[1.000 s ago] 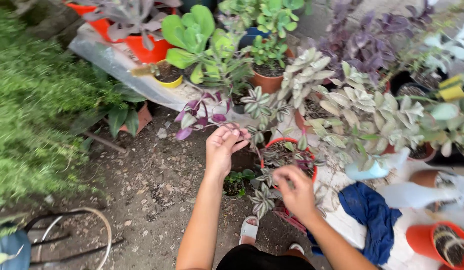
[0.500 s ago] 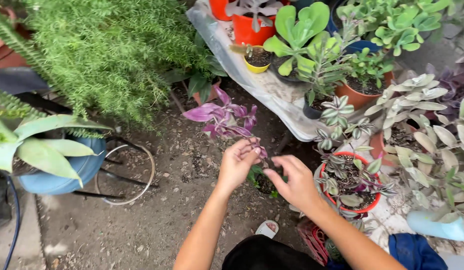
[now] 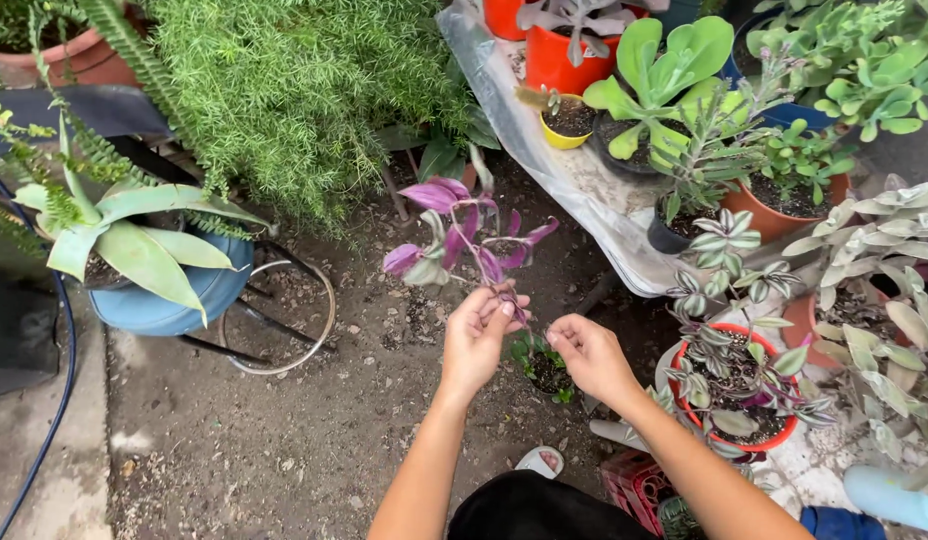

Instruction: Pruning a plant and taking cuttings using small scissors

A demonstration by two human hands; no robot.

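Blue pot [image 3: 154, 305] (holding a pale succulent), feathery fern [image 3: 284, 90], yellow pot [image 3: 567, 128]

The purple cutting's [image 3: 464, 235] stem end is hidden inside the left hand's [image 3: 479, 340] fingers [image 3: 504, 310]. The lower edge cuts off both forearms, the red crate [image 3: 636, 482] and the sandal [image 3: 540, 461].

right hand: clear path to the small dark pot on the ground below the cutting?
Probably yes. The right hand hovers just right of the small dark pot, nothing between them; the left hand holds the purple cutting off to the side.
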